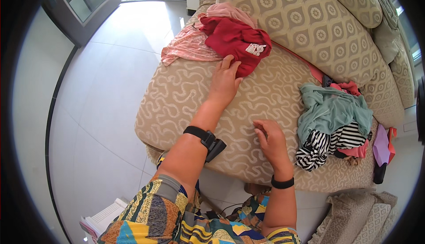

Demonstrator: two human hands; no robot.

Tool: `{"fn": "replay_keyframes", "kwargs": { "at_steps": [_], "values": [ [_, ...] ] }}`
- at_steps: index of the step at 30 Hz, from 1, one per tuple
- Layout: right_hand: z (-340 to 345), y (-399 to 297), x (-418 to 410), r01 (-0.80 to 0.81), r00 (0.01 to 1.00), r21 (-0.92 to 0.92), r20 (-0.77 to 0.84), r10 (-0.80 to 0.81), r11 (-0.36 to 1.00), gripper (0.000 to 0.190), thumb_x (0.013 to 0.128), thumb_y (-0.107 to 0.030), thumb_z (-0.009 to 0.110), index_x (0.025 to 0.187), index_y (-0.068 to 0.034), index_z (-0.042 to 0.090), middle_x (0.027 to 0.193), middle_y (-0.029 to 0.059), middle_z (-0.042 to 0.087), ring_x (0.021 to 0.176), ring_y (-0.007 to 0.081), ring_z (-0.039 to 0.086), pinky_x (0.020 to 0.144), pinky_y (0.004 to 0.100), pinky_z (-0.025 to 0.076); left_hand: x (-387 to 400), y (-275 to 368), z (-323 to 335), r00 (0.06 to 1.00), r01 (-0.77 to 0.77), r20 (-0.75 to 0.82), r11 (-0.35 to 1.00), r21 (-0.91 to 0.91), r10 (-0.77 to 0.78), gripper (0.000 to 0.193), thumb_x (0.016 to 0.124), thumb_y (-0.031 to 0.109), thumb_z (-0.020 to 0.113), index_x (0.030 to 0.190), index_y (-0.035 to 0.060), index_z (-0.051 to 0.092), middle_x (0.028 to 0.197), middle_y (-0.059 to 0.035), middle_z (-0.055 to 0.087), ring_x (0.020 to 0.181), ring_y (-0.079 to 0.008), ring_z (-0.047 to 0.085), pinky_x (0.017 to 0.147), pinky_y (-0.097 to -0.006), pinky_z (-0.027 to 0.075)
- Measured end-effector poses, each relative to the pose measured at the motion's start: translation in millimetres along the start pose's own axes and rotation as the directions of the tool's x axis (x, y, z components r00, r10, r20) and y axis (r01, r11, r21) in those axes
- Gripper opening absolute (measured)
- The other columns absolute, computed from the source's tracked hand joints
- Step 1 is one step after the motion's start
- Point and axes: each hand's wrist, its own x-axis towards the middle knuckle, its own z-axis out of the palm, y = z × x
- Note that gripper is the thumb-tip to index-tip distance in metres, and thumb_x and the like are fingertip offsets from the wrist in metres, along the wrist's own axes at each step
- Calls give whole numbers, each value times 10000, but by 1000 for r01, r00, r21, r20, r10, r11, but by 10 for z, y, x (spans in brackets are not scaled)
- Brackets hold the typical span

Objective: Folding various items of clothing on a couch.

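Note:
My left hand [224,80] reaches forward, palm down, with its fingertips on the near edge of a dark red garment [229,34]. The garment lies crumpled and bears a white printed patch. Beneath and beside it spread a pink patterned cloth [189,46] and a plain light pink cloth [229,11]. My right hand [273,141] hovers over or rests on the beige sofa seat [186,101], fingers loosely curled and holding nothing. To its right is a heap with a sage-green garment [335,107] on top of a black-and-white striped garment [332,144].
Patterned cushions [308,28] line the back of the seat. A red strap-like cloth [310,68] runs along their base. Lilac cloth [381,144] hangs at the right end. A ruffled fabric cover [358,217] lies at lower right. A door [86,5] stands ajar at upper left.

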Motion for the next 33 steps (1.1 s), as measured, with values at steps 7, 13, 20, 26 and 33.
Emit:
{"fn": "replay_keyframes", "kwargs": {
  "at_steps": [7, 13, 20, 26, 33],
  "values": [
    [-12, 19, -18, 0, 1000, 10, 11, 0, 1000, 228, 836, -15, 634, 1064, -1, 638, 975, 151, 647, 919, 309, 605, 806, 366, 486, 84, 257, -204, 966, 142, -141, 904, -402, -215, 283, 779, 103, 761, 1048, 21, 728, 1195, -118, 612, 1099, -273, 593, 928, -344, 470],
    [-36, 200, -21, -247, 962, 313, -37, 272, 917, 324, 956, -86, 573, 1270, -12, 541, 1165, 74, 634, 977, 145, 610, 827, 287, 501, -48, 422, -447, 907, 405, 396, 554, -727, -143, 161, 825, 70, 729, 978, 23, 754, 1092, -31, 654, 956, -113, 609, 817, -248, 485],
    [-136, 416, -21, -158, 845, 754, -232, 483, 638, 507, 1004, -238, 544, 1425, -12, 372, 1362, 127, 501, 1238, 212, 482, 1036, 324, 372, -265, 713, -434, 318, 604, 792, 533, -593, 521, 186, 873, 71, 699, 1040, -8, 723, 1054, -80, 706, 978, -140, 652, 874, -278, 514],
    [-205, 296, 17, -190, 758, 820, -227, 612, 540, 667, 977, -276, 593, 1489, -32, 241, 1441, 166, 411, 1289, 235, 442, 1080, 373, 350, -200, 679, -532, 679, 611, 687, 319, -725, 259, 299, 909, 59, 647, 1197, -17, 631, 1035, -72, 704, 1000, -145, 648, 899, -286, 501],
    [-138, 139, 104, -61, 846, 418, -461, 269, 906, 818, 852, -380, 728, 1481, -51, 320, 1547, 169, 266, 1419, 317, 286, 1151, 448, 253, -312, 314, -242, 994, 23, -104, 999, 47, -18, 524, 798, 112, 726, 1299, 90, 573, 1375, -181, 515, 1133, -285, 586, 978, -366, 466]
  ]
}}
